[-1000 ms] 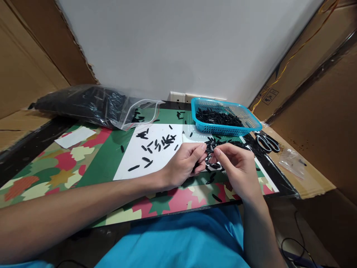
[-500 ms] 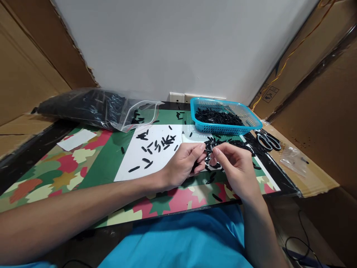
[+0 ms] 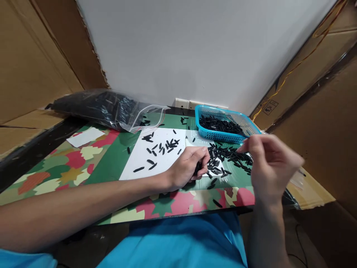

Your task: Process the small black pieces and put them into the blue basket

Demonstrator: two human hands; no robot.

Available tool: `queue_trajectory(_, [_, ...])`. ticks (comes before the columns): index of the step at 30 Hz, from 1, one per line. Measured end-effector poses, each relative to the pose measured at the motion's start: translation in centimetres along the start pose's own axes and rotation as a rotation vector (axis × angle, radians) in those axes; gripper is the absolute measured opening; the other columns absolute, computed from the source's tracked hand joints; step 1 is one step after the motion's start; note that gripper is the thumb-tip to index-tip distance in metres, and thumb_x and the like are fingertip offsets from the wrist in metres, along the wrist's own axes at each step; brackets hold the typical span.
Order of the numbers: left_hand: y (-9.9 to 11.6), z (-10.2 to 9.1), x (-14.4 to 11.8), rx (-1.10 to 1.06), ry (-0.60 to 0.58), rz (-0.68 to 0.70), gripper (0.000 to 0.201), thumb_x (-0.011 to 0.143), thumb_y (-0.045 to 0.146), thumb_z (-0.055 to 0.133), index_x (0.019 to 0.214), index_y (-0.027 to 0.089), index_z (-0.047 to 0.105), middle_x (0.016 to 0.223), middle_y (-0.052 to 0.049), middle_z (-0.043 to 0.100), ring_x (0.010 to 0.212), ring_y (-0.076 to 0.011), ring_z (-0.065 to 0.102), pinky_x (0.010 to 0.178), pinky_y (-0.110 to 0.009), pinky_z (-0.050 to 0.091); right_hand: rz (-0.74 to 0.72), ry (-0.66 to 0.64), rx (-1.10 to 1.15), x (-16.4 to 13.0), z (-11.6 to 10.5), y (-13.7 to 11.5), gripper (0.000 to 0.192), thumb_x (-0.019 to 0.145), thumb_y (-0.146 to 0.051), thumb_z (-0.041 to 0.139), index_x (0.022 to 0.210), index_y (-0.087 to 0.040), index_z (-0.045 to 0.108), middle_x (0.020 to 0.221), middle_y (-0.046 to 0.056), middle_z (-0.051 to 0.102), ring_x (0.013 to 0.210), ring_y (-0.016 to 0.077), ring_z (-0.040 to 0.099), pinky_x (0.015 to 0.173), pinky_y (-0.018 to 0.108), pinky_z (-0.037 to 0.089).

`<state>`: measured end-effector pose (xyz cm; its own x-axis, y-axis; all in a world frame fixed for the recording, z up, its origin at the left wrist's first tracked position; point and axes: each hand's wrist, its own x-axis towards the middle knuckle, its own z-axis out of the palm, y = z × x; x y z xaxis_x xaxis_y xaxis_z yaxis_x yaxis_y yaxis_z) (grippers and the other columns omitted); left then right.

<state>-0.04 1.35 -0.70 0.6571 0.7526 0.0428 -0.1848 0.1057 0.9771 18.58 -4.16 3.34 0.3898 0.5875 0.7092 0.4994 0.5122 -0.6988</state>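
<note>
My right hand (image 3: 269,163) is raised off the mat and smeared by motion; its fingers (image 3: 247,146) are loosely curled and pointing toward the blue basket (image 3: 255,127), but the blur keeps me from telling whether a black piece sits between the tips. It also covers the near right corner of the basket and whatever lies on the table behind it. My left hand (image 3: 188,167) rests on the white sheet (image 3: 161,163), fingers curled inward over a few small black pieces; only dark ends show under the fingertips (image 3: 203,160), so how many I hold is unclear. The loose heap of black pieces (image 3: 227,158) lies just right of that hand, between it and the basket, spilling over the sheet's edge onto the green patterned mat (image 3: 111,158). More pieces (image 3: 161,145) are scattered on the sheet, well apart from the heap. The basket holds a dark layer of the same pieces. The clear bag (image 3: 111,108) at far left is full of dark contents, too tangled to make out singly. My left forearm is cut off by the frame edge. Against half a second ago: then both hands met over the heap, thumbs and forefingers pinching together; now the right has swung up and away toward the basket, while the left has stayed put. The view has shifted too, and the scissors seen then are hidden behind my right hand.
</note>
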Motion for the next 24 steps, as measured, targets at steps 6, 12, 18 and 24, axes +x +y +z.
queue_trajectory(6, [0.0, 0.0, 0.0, -0.001, 0.006, 0.000, 0.044, 0.101, 0.057, 0.052, 0.078, 0.020, 0.051, 0.054, 0.005, 0.049, 0.042, -0.0069, 0.036, 0.038, -0.014, 0.025, -0.091, 0.005, -0.555, 6.3, -1.7, 2.2, 0.020, 0.094, -0.041, 0.077, 0.102, -0.022, 0.077, 0.085, 0.006, 0.077, 0.068, 0.0222, 0.067, 0.062, 0.035, 0.048])
queue_trajectory(12, [0.1, 0.0, 0.0, -0.002, 0.001, -0.047, 0.043, 0.102, 0.058, 0.050, 0.080, 0.021, 0.050, 0.054, 0.005, 0.047, 0.042, -0.0069, 0.035, 0.038, -0.013, 0.024, -0.035, -0.309, -0.436, 3.6, -1.7, 2.3, 0.017, 0.098, -0.039, 0.075, 0.096, -0.022, 0.079, 0.091, 0.005, 0.079, 0.067, 0.0186, 0.064, 0.064, 0.033, 0.044])
queue_trajectory(18, [0.3, 0.1, 0.0, 0.011, 0.024, -0.040, 0.038, 0.106, 0.063, 0.042, 0.106, 0.026, 0.048, 0.055, 0.008, 0.051, 0.042, -0.0086, 0.036, 0.039, -0.013, 0.027, -0.012, -0.546, -0.101, -1.7, 0.5, 0.0, 0.010, 0.102, -0.026, 0.070, 0.095, -0.024, 0.077, 0.085, 0.001, 0.074, 0.071, 0.0167, 0.058, 0.067, 0.031, 0.045])
queue_trajectory(24, [0.2, 0.3, 0.1, 0.011, 0.016, 0.009, 0.042, 0.107, 0.067, 0.041, 0.110, 0.026, 0.046, 0.064, 0.007, 0.052, 0.046, -0.0090, 0.042, 0.039, -0.014, 0.030, 0.032, -0.644, -0.046, -3.6, 1.7, 0.3, 0.010, 0.103, -0.021, 0.069, 0.106, -0.024, 0.078, 0.090, 0.002, 0.070, 0.082, 0.0192, 0.062, 0.074, 0.032, 0.047])
